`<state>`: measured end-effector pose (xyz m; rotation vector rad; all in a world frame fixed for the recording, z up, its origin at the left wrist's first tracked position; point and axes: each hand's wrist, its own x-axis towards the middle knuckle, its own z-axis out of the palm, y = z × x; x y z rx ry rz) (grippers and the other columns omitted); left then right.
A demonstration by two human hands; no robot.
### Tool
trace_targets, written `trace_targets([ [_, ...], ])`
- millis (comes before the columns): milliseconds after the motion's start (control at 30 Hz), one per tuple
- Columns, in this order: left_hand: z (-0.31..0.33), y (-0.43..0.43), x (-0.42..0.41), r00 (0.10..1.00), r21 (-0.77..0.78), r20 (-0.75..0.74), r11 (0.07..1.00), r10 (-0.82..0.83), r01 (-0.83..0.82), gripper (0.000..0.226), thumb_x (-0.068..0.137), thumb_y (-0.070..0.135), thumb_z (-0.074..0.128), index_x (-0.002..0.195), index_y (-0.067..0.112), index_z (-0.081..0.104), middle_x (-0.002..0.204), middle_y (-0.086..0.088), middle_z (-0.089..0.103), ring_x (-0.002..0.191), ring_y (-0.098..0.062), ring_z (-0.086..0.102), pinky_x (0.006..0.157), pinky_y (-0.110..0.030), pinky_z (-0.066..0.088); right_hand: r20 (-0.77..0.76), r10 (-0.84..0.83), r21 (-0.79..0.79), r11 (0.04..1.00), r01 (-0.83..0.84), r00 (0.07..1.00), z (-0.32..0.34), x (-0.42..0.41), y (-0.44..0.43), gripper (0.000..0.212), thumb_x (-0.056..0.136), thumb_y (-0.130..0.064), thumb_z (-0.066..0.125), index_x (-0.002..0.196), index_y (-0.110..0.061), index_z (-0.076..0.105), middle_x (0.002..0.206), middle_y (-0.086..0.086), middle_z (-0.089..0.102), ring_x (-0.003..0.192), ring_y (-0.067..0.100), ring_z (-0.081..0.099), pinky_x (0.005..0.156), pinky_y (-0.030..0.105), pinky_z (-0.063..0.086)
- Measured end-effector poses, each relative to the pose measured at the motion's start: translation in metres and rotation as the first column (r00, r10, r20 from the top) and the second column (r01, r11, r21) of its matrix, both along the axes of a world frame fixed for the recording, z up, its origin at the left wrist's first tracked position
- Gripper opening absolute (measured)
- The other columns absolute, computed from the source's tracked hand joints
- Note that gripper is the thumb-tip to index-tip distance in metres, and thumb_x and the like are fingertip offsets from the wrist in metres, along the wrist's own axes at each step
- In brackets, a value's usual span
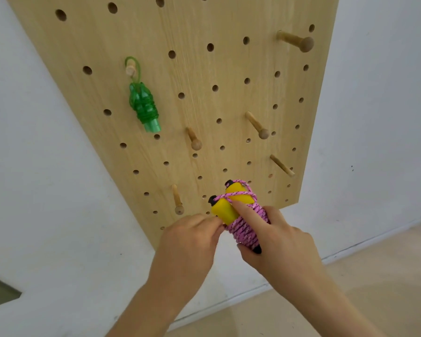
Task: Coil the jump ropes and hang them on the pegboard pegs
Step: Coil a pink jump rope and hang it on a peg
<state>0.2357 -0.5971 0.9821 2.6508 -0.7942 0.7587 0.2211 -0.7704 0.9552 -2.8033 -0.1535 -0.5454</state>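
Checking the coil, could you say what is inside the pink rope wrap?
Two yellow handles stick out on top; their lower parts are hidden by pink rope and the right hand.

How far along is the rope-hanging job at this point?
Done: the green rope hangs coiled from a peg. In hand: the pink rope is wound round its yellow handles, gripped by the right hand, the left hand at its side. Left: hanging it on a free peg.

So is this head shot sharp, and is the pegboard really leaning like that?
Head view: sharp, soft even light, no glare; the pegboard looks tilted and tapering, likely from the wide-angle lens and head angle; the green rope casts barely any shadow; the pink rope is in focus.
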Motion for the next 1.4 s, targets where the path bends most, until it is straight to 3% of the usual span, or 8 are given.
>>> trace_targets([
  [167,0.02,0.004,0.0,0.995,-0.255,-0.066,0.965,-0.078,0.059,0.012,0.083,0.024,0.072,0.073,0.026,0.068,0.06,0.008,0.06,0.055,-0.011,0.055,0.048,-0.027,0.046,0.033,0.08,-0.072,0.994,-0.078,0.996,0.009,-0.009,0.004,0.083,0.06,-0.046,0.077,0.133,-0.044,0.039,0.082,-0.003,0.057,0.04,0.015,0.031,0.035,0.017,0.018],
  [367,0.029,0.006,-0.001,0.85,-0.917,-0.391,0.232,-0.353,-0.325,0.008,0.065,0.011,0.077,0.071,0.016,0.076,0.061,-0.004,0.066,0.053,-0.011,0.058,0.052,-0.017,0.049,-0.171,0.29,0.362,0.907,-0.214,0.942,0.038,-0.022,-0.002,0.077,0.075,-0.047,0.07,0.127,-0.058,0.014,0.095,-0.015,0.057,0.071,0.011,0.06,0.058,0.022,0.049],
  [467,0.018,0.018,0.001,0.74,-0.908,-0.198,-0.163,-0.643,-0.385,0.029,0.05,0.016,0.089,0.075,0.009,0.076,0.064,-0.005,0.062,0.053,-0.01,0.057,0.052,-0.016,0.049,-0.148,0.49,0.898,0.431,-0.091,0.859,0.034,-0.017,-0.008,0.073,0.071,-0.018,0.081,0.126,-0.044,0.041,0.085,0.003,0.07,0.064,0.018,0.066,0.062,0.032,0.057],
  [567,0.009,0.029,0.004,0.702,-0.879,-0.128,-0.248,-0.701,-0.408,0.049,0.036,0.021,0.098,0.076,0.006,0.075,0.065,-0.003,0.059,0.055,-0.01,0.057,0.053,-0.017,0.05,-0.095,0.608,0.99,-0.022,0.137,0.788,0.017,-0.011,-0.009,0.064,0.059,-0.02,0.08,0.12,-0.021,0.06,0.099,0.023,0.069,0.058,0.027,0.061,0.056,0.033,0.054],
  [833,-0.006,0.052,0.011,0.828,-0.873,-0.465,0.318,-0.312,-0.37,0.024,0.092,0.022,0.054,0.084,0.008,0.071,0.093,-0.008,0.074,0.064,-0.017,0.064,0.05,-0.018,0.044,-0.015,0.648,0.897,-0.329,0.297,0.761,-0.015,-0.01,-0.009,0.063,0.031,-0.041,0.095,0.08,-0.008,0.074,0.077,0.016,0.064,0.05,0.02,0.058,0.046,0.027,0.051],
  [1000,-0.006,0.045,0.012,0.725,-0.885,-0.407,0.043,-0.555,-0.464,0.016,0.089,0.024,0.054,0.084,0.009,0.057,0.055,-0.003,0.052,0.042,-0.01,0.035,0.04,-0.017,0.03,0.027,0.669,0.93,-0.29,0.227,0.743,-0.016,-0.008,0.0,0.071,0.037,-0.044,0.093,0.093,-0.005,0.074,0.091,0.02,0.069,0.062,0.023,0.065,0.054,0.028,0.055],
  [1200,-0.018,0.059,0.003,0.408,-0.387,-0.861,0.912,-0.304,-0.139,0.035,0.062,0.062,0.077,0.083,0.033,0.078,0.066,-0.002,0.061,0.068,-0.009,0.049,0.068,-0.028,0.04,0.042,0.683,0.986,-0.148,0.082,0.73,0.002,-0.001,-0.011,0.077,0.042,-0.045,0.092,0.106,-0.006,0.07,0.106,0.024,0.068,0.072,0.025,0.067,0.064,0.027,0.055],
  [1400,-0.012,0.08,0.009,0.509,-0.535,-0.765,0.83,-0.396,-0.158,0.029,0.084,0.045,0.067,0.064,0.024,0.07,0.064,0.007,0.059,0.062,-0.006,0.049,0.061,-0.017,0.04,0.256,0.741,0.83,-0.498,0.251,0.621,0.001,0.004,-0.024,0.066,0.056,-0.037,0.088,0.114,-0.011,0.07,0.123,0.023,0.063,0.063,0.015,0.065,0.062,0.02,0.057],
])
